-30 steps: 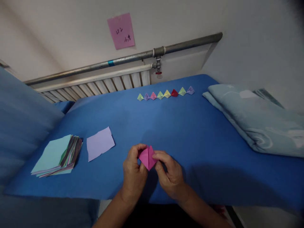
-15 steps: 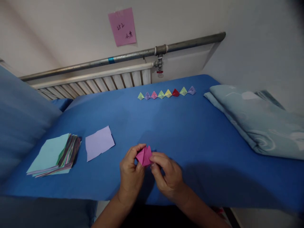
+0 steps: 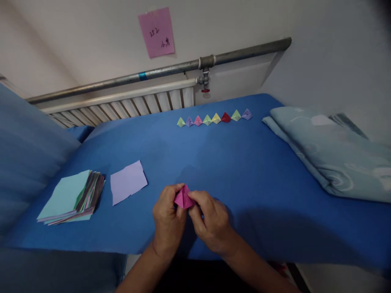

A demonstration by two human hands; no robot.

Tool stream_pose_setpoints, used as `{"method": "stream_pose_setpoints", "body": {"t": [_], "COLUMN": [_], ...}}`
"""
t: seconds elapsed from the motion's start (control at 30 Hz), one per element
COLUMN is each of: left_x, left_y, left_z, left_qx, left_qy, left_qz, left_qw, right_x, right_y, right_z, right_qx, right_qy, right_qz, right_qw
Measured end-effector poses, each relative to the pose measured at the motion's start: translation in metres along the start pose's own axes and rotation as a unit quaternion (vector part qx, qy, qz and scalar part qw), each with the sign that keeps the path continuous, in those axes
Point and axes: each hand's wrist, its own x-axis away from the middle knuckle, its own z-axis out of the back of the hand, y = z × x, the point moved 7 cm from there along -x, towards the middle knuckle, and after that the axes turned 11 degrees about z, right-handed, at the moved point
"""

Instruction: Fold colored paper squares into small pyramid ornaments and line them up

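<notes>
A small folded piece of magenta origami paper [image 3: 184,198] is held between both hands above the near edge of the blue-covered bed. My left hand [image 3: 169,209] pinches its left side, thumb below and index finger near the top. On the right side, my right hand [image 3: 209,217] grips it between thumb and index finger. The fingertips cover parts of the folds. Farther back lies a row of several small folded paper pieces [image 3: 216,118] in green, purple, pink, yellow and red.
A lilac paper sheet [image 3: 128,182] lies to the left, beside a stack of coloured paper [image 3: 65,193]. A folded pale-green blanket [image 3: 330,150] rests at the right. Behind the blue sheet [image 3: 146,142] are a white radiator [image 3: 149,105] and a metal pipe [image 3: 171,70].
My right hand has shifted slightly left and up, its index finger now on the magenta paper's right face. The paper has turned so its central fold and peak stand more upright.
</notes>
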Motion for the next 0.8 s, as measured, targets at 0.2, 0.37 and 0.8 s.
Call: {"method": "stream_pose_setpoints", "body": {"t": [0.2,0.37,0.8], "left_x": [-0.001,0.007,0.016], "left_y": [-0.008,-0.011,-0.026], "left_z": [-0.009,-0.005,0.001], "left_qx": [0.029,0.029,0.130], "left_qy": [-0.041,-0.035,-0.112], "left_qz": [0.032,0.068,0.185], "left_qw": [0.998,0.997,0.968], "right_x": [-0.001,0.004,0.010], "right_y": [0.007,0.021,0.019], "right_z": [0.002,0.004,0.000], "right_qx": [-0.016,-0.084,-0.141], "right_qy": [0.026,0.054,0.055], "right_qz": [-0.034,-0.128,-0.113], "right_qw": [0.999,0.987,0.982]}}
